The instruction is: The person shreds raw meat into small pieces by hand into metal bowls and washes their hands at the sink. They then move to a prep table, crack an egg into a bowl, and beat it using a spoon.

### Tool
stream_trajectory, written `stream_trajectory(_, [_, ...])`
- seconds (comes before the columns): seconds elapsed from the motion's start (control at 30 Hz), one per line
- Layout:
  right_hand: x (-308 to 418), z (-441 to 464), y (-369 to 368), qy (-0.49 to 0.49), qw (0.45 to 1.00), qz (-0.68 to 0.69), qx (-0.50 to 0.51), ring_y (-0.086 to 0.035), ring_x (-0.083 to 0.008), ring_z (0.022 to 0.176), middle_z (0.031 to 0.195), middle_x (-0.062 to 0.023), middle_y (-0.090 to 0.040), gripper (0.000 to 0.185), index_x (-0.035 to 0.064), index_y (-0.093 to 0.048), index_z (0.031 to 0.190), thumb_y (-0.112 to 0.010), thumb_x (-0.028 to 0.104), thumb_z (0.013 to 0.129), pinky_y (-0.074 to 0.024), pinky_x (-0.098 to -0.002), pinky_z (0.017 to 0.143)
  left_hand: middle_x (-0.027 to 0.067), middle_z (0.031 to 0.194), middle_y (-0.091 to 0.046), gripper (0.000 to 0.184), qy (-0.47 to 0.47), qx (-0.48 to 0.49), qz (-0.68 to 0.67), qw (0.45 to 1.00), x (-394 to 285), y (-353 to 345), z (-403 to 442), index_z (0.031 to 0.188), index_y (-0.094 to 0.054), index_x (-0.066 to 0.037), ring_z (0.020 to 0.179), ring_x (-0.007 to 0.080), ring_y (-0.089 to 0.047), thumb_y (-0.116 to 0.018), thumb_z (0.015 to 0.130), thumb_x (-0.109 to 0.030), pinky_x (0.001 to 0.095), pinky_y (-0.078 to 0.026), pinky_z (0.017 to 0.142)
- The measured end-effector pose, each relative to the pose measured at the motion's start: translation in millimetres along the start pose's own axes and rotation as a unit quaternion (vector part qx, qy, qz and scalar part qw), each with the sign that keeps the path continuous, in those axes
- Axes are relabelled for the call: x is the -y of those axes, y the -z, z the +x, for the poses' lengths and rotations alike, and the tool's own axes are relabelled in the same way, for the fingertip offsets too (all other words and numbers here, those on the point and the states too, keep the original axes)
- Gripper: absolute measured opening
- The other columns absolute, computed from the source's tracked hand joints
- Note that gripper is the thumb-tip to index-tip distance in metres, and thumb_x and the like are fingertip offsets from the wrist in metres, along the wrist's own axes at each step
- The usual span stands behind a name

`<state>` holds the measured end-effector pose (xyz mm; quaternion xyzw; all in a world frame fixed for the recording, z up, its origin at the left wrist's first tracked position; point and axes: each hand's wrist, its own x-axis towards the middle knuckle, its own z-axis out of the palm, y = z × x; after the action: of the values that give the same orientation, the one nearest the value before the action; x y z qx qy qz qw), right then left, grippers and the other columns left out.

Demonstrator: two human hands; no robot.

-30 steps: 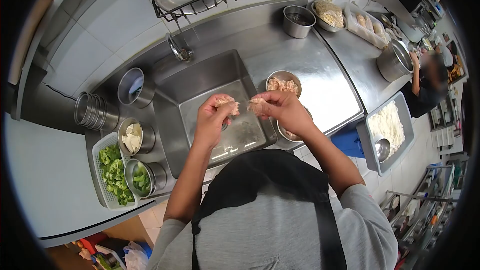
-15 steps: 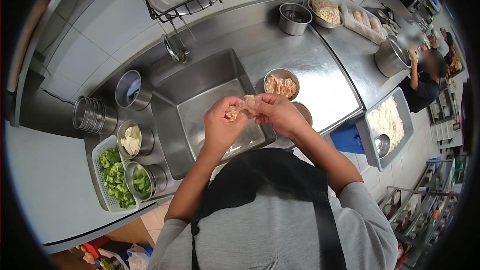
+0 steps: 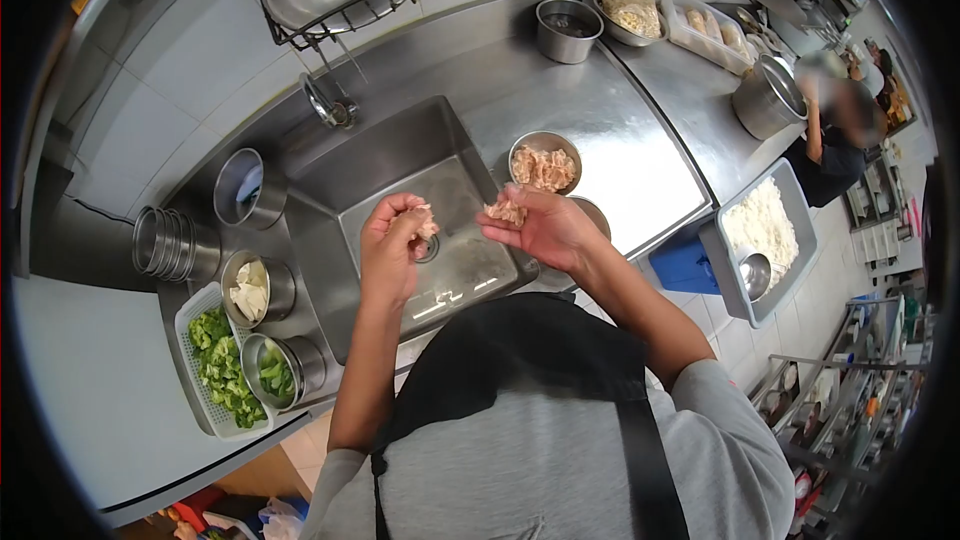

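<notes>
Over the steel sink (image 3: pixel 395 180), my left hand (image 3: pixel 390 245) is closed around a piece of raw meat (image 3: pixel 427 223) that pokes out past the fingertips. My right hand (image 3: pixel 548 225) has another pale pink meat piece (image 3: pixel 506 211) held between thumb and fingers. A gap separates the two hands. Just beyond my right hand, a round steel bowl (image 3: pixel 513 147) contains more raw meat (image 3: pixel 545 169). A second round steel container (image 3: pixel 592 212) is partly hidden behind my right hand and wrist.
Broccoli (image 3: pixel 222 365) fills a white basket (image 3: pixel 188 335) at left, beside steel pots (image 3: pixel 283 290) with pale slices and greens. A grey tub (image 3: pixel 800 240) of white food stands at right. A faucet (image 3: pixel 330 110) overhangs the sink. A co-worker (image 3: pixel 835 145) stands far right.
My hands have moved apart, left hand leftward, with meat now in each. Before, they were together at one clump of meat. The whole view has shifted slightly.
</notes>
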<state>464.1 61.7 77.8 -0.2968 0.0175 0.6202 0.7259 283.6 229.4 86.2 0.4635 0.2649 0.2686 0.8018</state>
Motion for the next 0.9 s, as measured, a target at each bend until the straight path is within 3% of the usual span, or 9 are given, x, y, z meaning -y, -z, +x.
stream_trajectory(0.1, [-1, 1, 19, 0.027, 0.998, 0.0, 0.06, -0.065, -0.0335, 0.118, 0.118, -0.0158, -0.067, 0.012, 0.0014, -0.062, 0.11, -0.062, 0.005, 0.099, -0.0534, -0.0433, 0.107, 0.001, 0.09, -0.063, 0.015, 0.017, -0.004, 0.01, 1.0, 1, 10, -2, 0.107, -0.063, -0.005, 0.073, 0.0074, -0.062, -0.066, 0.093, -0.007, 0.0198, -0.037, 0.051])
stream_trajectory(0.3, [7, -17, 27, 0.036, 0.999, 0.026, -0.028, -0.068, -0.0296, 0.111, 0.109, -0.0151, -0.067, 0.02, 0.0009, -0.06, 0.117, -0.057, -0.003, 0.097, -0.06, -0.0356, 0.093, 0.001, 0.095, -0.063, 0.021, 0.058, -0.014, 0.003, 0.998, 9, 35, -6, 0.114, -0.062, -0.006, 0.08, 0.0106, -0.064, -0.061, 0.093, -0.008, 0.0209, -0.039, 0.055])
stream_trajectory(0.4, [11, -22, 51, 0.044, 0.998, -0.037, 0.005, -0.068, -0.0222, 0.094, 0.1, -0.01, -0.067, 0.025, 0.0023, -0.06, 0.122, -0.057, -0.003, 0.098, -0.0577, -0.0304, 0.076, 0.0009, 0.096, -0.063, 0.023, 0.075, -0.03, -0.012, 0.997, 24, 56, -5, 0.116, -0.062, -0.007, 0.081, 0.0117, -0.065, -0.06, 0.094, -0.008, 0.0216, -0.039, 0.056])
stream_trajectory(0.53, [19, -37, 61, 0.089, 0.985, -0.122, -0.083, -0.056, -0.0093, 0.073, 0.091, -0.0008, -0.062, 0.025, 0.0051, -0.062, 0.121, -0.059, -0.002, 0.097, -0.0459, -0.0224, 0.064, 0.0005, 0.097, -0.064, 0.023, 0.111, -0.056, -0.02, 0.992, 40, 76, -5, 0.117, -0.062, -0.008, 0.083, 0.0124, -0.065, -0.061, 0.094, -0.008, 0.0215, -0.041, 0.057])
stream_trajectory(0.63, [28, -44, 82, 0.128, 0.954, -0.23, -0.147, -0.053, -0.007, 0.072, 0.091, 0.0005, -0.061, 0.025, 0.005, -0.063, 0.122, -0.057, 0.0, 0.098, -0.0448, -0.0218, 0.063, 0.0003, 0.099, -0.064, 0.023, 0.137, -0.069, -0.037, 0.987, 50, 83, -4, 0.118, -0.062, -0.008, 0.086, 0.013, -0.066, -0.065, 0.095, -0.01, 0.0217, -0.043, 0.059])
stream_trajectory(0.73, [26, -44, 111, 0.215, 0.753, -0.572, -0.243, -0.063, -0.0229, 0.08, 0.092, -0.0099, -0.065, 0.028, 0.0015, -0.061, 0.126, -0.055, 0.006, 0.099, -0.0527, -0.0337, 0.074, 0.0006, 0.104, -0.066, 0.027, 0.152, -0.068, -0.036, 0.985, 60, 84, 0, 0.122, -0.061, -0.009, 0.09, 0.0141, -0.068, -0.067, 0.096, -0.011, 0.0217, -0.044, 0.06])
stream_trajectory(0.8, [20, -44, 120, 0.237, 0.628, -0.693, -0.262, -0.067, -0.0304, 0.086, 0.095, -0.0156, -0.067, 0.029, 0.0004, -0.061, 0.126, -0.056, 0.008, 0.098, -0.0542, -0.0386, 0.082, 0.001, 0.108, -0.067, 0.031, 0.16, -0.061, -0.03, 0.985, 63, 78, 1, 0.126, -0.06, -0.009, 0.093, 0.0142, -0.069, -0.067, 0.096, -0.011, 0.0216, -0.045, 0.062])
stream_trajectory(0.87, [12, -50, 118, 0.219, 0.589, -0.723, -0.288, -0.069, -0.0373, 0.094, 0.099, -0.0213, -0.068, 0.03, -0.0008, -0.061, 0.125, -0.058, 0.01, 0.097, -0.0541, -0.0425, 0.089, 0.0015, 0.11, -0.068, 0.036, 0.172, -0.047, -0.026, 0.984, 61, 67, -1, 0.13, -0.058, -0.01, 0.097, 0.0136, -0.069, -0.066, 0.095, -0.01, 0.0214, -0.044, 0.066])
stream_trajectory(0.9, [10, -52, 118, 0.227, 0.619, -0.691, -0.297, -0.069, -0.0374, 0.096, 0.102, -0.0216, -0.069, 0.03, -0.0008, -0.063, 0.123, -0.06, 0.01, 0.095, -0.0541, -0.0422, 0.09, 0.0022, 0.113, -0.068, 0.038, 0.176, -0.025, -0.04, 0.983, 62, 67, 1, 0.132, -0.057, -0.009, 0.101, 0.0151, -0.069, -0.066, 0.095, -0.009, 0.0215, -0.046, 0.067])
